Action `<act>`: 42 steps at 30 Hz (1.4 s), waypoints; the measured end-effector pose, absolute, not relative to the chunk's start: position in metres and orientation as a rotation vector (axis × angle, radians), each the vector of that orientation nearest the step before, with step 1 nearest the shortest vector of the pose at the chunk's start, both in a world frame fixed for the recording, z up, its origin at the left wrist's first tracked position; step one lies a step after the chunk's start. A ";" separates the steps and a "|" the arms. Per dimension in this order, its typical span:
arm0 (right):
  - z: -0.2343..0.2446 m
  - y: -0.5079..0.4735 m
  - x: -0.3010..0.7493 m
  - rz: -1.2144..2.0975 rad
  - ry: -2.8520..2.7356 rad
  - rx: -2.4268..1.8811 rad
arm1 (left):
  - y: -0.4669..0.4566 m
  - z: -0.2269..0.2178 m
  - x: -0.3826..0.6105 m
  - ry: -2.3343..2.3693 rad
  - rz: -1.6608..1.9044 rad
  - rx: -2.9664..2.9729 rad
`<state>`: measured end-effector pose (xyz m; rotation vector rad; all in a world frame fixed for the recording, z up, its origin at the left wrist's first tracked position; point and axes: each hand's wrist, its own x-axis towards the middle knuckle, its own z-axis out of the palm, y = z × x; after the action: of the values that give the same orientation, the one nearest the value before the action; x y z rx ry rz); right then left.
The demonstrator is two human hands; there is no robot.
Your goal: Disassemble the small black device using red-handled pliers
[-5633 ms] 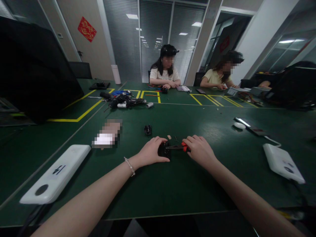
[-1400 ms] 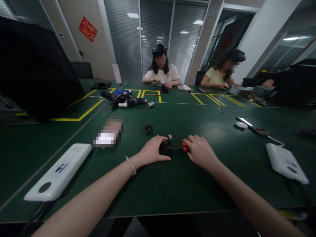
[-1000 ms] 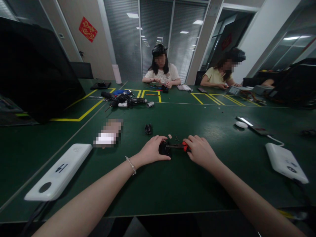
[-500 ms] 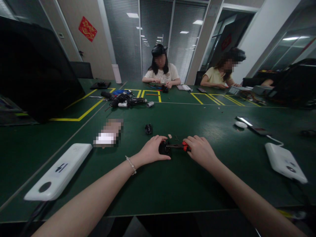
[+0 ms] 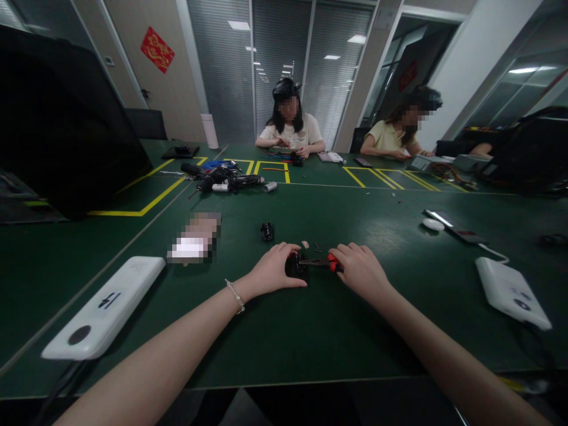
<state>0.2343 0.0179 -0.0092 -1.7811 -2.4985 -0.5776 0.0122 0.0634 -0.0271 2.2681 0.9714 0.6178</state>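
My left hand (image 5: 276,269) is curved around a small black part (image 5: 296,267) on the green table, thumb toward me and fingers on its far side. What the part is cannot be made out. Closed around the red and black handles of a pair of pliers (image 5: 320,262), my right hand (image 5: 361,269) lies to the right of it. The pliers' metal jaws point left and reach the black part. Just beyond them lie a small pale scrap (image 5: 305,244) and a thin screw-like piece (image 5: 316,246). A black bundled object (image 5: 267,231) sits farther off, left of the pliers.
White power banks lie at left (image 5: 106,305) and right (image 5: 512,293), with cables. A blurred-out phone (image 5: 195,239) is at mid left, near a pile of tools and cables (image 5: 224,177). A dark monitor (image 5: 66,124) stands at left. Two people (image 5: 290,127) sit across the table.
Both hands and the pliers stay almost in place. The camera view has shifted very slightly. Across the table, the person in the middle has moved one hand a little.
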 end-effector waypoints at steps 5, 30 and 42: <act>-0.011 0.019 0.236 -0.566 -2.496 -1.779 | 0.065 -0.029 0.012 0.946 0.617 2.288; -0.011 0.020 0.238 -0.554 -2.509 -1.768 | 0.064 -0.028 0.012 0.961 0.608 2.312; -0.017 0.022 0.241 -0.600 -2.492 -1.706 | 0.065 -0.030 0.013 0.957 0.618 2.332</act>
<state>0.2413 0.0221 -0.0168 -1.7059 -2.4922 -0.5996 0.0125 0.0649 -0.0301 2.3321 0.9572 0.6177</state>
